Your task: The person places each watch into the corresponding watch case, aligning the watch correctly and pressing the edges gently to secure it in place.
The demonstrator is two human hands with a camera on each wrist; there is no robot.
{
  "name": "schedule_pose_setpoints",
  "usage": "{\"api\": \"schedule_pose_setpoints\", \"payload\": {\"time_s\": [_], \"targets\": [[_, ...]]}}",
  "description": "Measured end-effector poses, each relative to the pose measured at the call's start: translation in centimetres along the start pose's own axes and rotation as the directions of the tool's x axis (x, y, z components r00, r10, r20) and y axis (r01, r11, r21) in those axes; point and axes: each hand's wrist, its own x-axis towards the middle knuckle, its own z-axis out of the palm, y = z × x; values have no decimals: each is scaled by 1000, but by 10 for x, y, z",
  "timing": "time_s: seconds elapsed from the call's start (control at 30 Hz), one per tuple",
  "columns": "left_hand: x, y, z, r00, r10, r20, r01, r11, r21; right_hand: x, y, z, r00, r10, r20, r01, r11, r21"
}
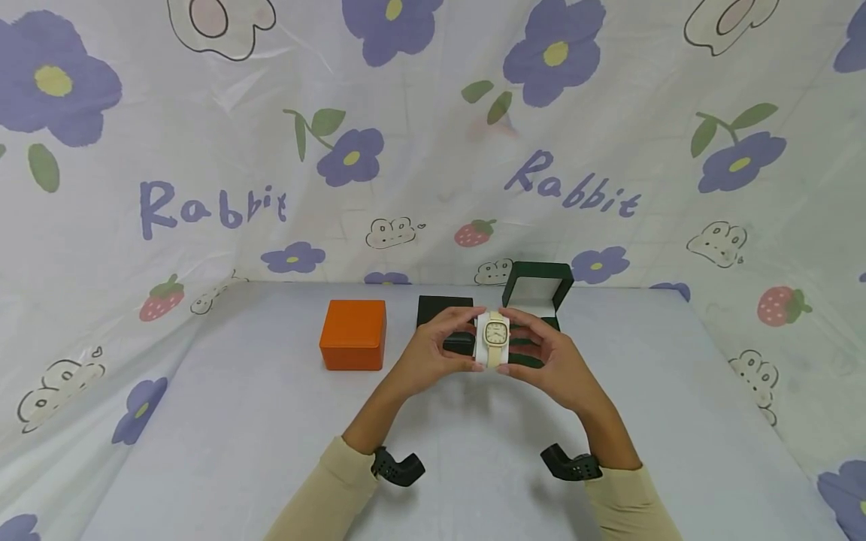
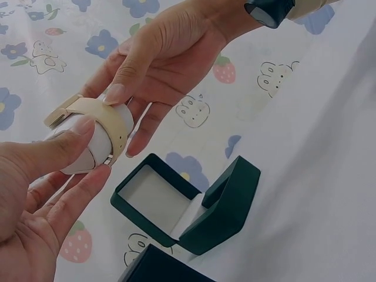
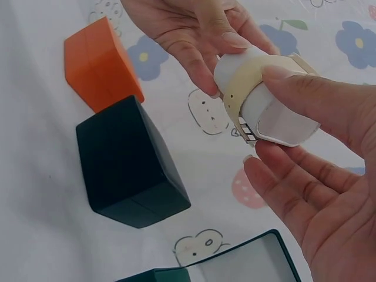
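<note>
Between the fingertips of both hands is a cream-strapped watch [image 1: 497, 333] wrapped round a white cushion [image 1: 481, 340], its face turned toward the head camera. My left hand [image 1: 433, 349] pinches the cushion from the left, thumb below and fingers above. From the other side, my right hand [image 1: 553, 361] grips it the same way. The left wrist view shows the strap [image 2: 98, 111] encircling the cushion and a thumb pressing on it. Its buckle [image 3: 247, 133] appears on the underside in the right wrist view. Behind the right hand stands an open green watch box [image 1: 541, 274], partly hidden.
A closed dark box [image 1: 443, 304] stands behind the left hand, beside the open one, whose pale lining [image 2: 155, 197] shows. Further left sits a closed orange box [image 1: 353, 334]. All rest on a white-covered table [image 1: 237, 421], with a flower-printed cloth [image 1: 419, 150] hanging behind.
</note>
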Motion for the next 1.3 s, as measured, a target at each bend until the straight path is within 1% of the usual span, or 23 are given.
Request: {"api": "schedule_pose_setpoints", "payload": {"time_s": [0.37,0.7,0.87,1.1,1.2,1.3], "targets": [[-1,1,-1,999,35,11,-35,999,2,-1,-1,0,1000,-19,12,19,1000,17],[-1,-2,-1,999,40,13,-40,999,-8,0,0,1,1000,-11,15,10,1000,19],[0,-1,0,999,33,-2,-33,999,2,0,0,-1,1000,-30,-6,30,999,-18],[0,2,2,1000,2,-26,-1,1000,4,0,-2,0,998,-61,-23,59,995,-81],[0,2,2,1000,4,-23,-4,1000,-1,0,-2,0,997,-67,-27,64,992,-110],[-1,1,2,1000,10,-15,-10,1000,2,0,-3,-1,997,-75,-25,71,991,-113]]}}
